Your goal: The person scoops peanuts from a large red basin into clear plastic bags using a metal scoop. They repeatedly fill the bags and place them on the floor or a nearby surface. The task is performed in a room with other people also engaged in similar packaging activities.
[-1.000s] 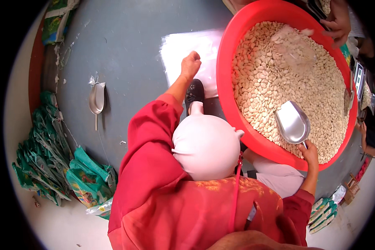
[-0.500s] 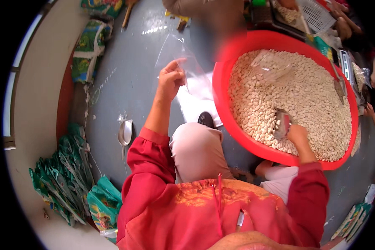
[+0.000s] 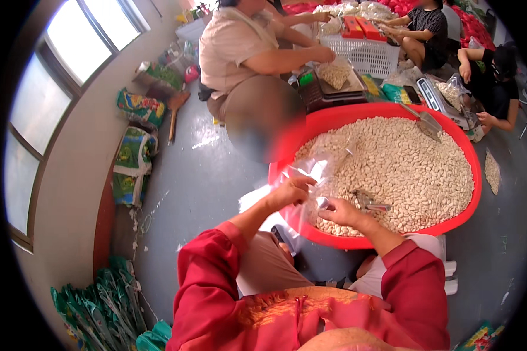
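Observation:
A clear plastic bag [image 3: 318, 168] is spread over the left rim of a big red tub [image 3: 477, 186]. Pinched fingers of my left hand [image 3: 291, 192] grip it. My right hand [image 3: 341, 214] is closed on the bag's near edge, close beside the left. Pale, flat beans or seeds [image 3: 410, 169] fill the tub. Just right of my right hand, a metal scoop [image 3: 376, 205] lies on them, unheld. Another scoop [image 3: 430, 124] rests at the tub's far right edge.
A co-worker [image 3: 246, 52] sits beyond the tub at a scale bearing a filled bag [image 3: 335, 75]. A white basket [image 3: 363, 55] and a second scale [image 3: 442, 100] stand behind. Green packaging bags [image 3: 102, 304] lean by the left wall. A broom [image 3: 174, 111] lies farther off.
My right hand has let go of the scoop, leaving it on the beans, and taken hold of the bag. My left hand has brought the bag rightward to the tub. The view has tilted up.

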